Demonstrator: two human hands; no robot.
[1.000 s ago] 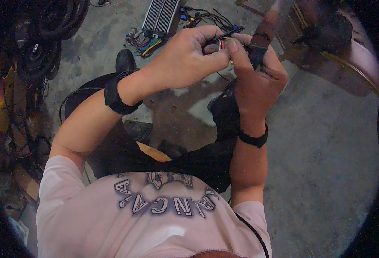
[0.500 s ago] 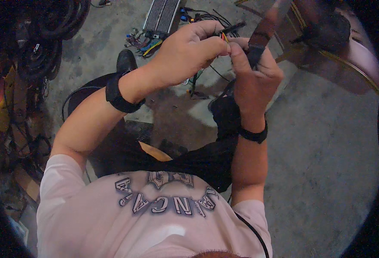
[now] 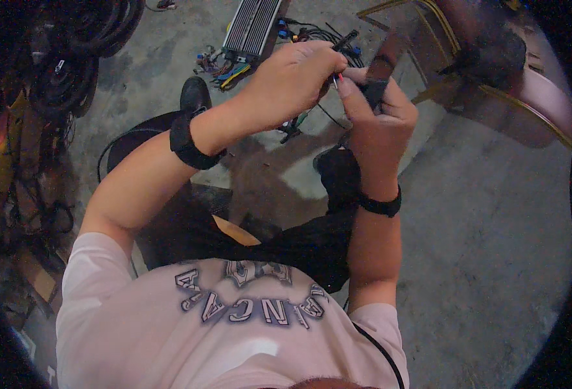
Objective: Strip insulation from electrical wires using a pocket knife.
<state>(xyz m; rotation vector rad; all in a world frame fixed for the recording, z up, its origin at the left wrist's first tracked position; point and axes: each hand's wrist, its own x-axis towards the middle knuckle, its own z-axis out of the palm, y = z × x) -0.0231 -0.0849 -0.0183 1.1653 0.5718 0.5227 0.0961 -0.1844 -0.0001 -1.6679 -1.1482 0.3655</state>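
Note:
My left hand [image 3: 299, 78] is closed, pinching a black-sheathed cable [image 3: 345, 42] whose end sticks up past the fingers. Thin coloured wires [image 3: 338, 78], red and white among them, show between my two hands. My right hand [image 3: 383, 123] is closed around a dark tool [image 3: 376, 89] with a long blurred part pointing up and away; its exact kind is hard to make out. The right thumb tip lies against the thin wires, close to the left fingertips.
Beyond my hands a finned metal controller box [image 3: 252, 26] lies on the concrete floor, with coloured connector leads [image 3: 234, 74] at its near end. Coiled black tubing or tyres [image 3: 62, 84] pile up at the left. A yellow-edged frame [image 3: 519, 100] stands at the right.
My hands have shifted slightly, the right one a little to the left. The yellow and orange wires seen before are now hidden, and red and white ones show between my fingers.

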